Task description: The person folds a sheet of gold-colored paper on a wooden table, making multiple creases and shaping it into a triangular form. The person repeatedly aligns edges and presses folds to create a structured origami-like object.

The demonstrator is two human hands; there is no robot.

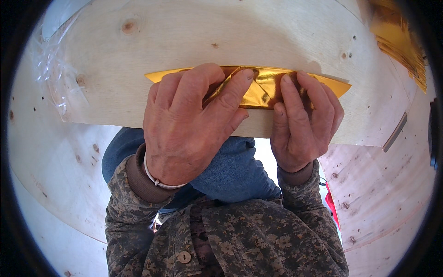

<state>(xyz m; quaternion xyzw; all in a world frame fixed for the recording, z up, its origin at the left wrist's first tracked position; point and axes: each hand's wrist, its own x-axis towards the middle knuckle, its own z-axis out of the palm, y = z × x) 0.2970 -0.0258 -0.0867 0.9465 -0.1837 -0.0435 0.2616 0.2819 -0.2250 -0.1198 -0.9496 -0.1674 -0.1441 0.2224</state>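
Note:
A folded sheet of shiny gold foil paper (pixel 263 91) lies lengthwise across the wooden board in front of me, with a pointed tip at each end. My left hand (pixel 187 124) has its fingers bent over the left half, and its thumb presses near the middle, where diagonal creases show. My right hand (pixel 307 120) grips the right half between curled fingers and thumb. The fingertips of both hands partly cover the foil's surface. A white band circles my left wrist.
At the top right sits a pile of gold foil sheets (pixel 400 41). Thin clear plastic strips (pixel 53 60) lie at the upper left. A dark narrow bar (pixel 395 132) rests along the board's right edge. The wooden board (pixel 221 37) ends just above my lap.

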